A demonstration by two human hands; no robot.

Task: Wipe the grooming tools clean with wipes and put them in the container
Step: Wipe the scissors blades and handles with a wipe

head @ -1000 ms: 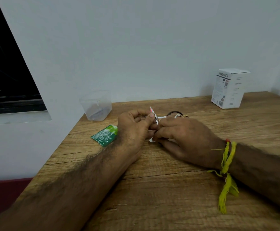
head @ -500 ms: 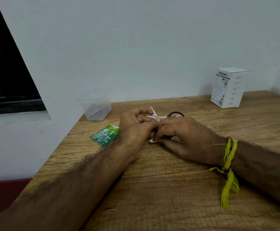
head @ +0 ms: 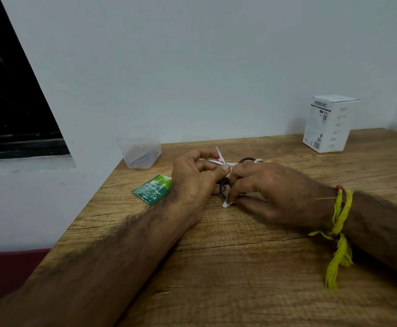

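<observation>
1. A small pair of scissors [head: 221,160] is being held just above the wooden table [head: 240,267], between the two hands. Its thin, flat metal blades are spreading apart in an X shape, with a small red dot at the pivot and dark, rounded finger loops at the near end.
2. The left hand [head: 192,182] is curling round the blade end of the scissors, its thumb pressing in beside the pivot and its fingers bending over the far blade.
3. The right hand [head: 270,187] is gripping the handle end. One dark loop is showing below its fingers and another is peeking out behind its knuckles. Which fingers are passing through the loops cannot be told.
4. A white wipe [head: 228,202] is being pinched under the right hand's fingers. A flat, pointed corner is sticking out onto the table.
5. A clear plastic container [head: 139,147], squarish with rounded corners, is standing at the table's far left corner against the wall, well apart from the hands. Greyish items are lying inside, too blurred to name.
6. A flat green sachet [head: 152,189] with white print is lying on the table just beside the left wrist.
7. A white cardboard box [head: 329,123] with dark print is standing upright at the far right of the table, near the wall.
8. A frayed yellow thread band [head: 339,223] is wrapping the right wrist, its tassel hanging down over the wood grain.
</observation>
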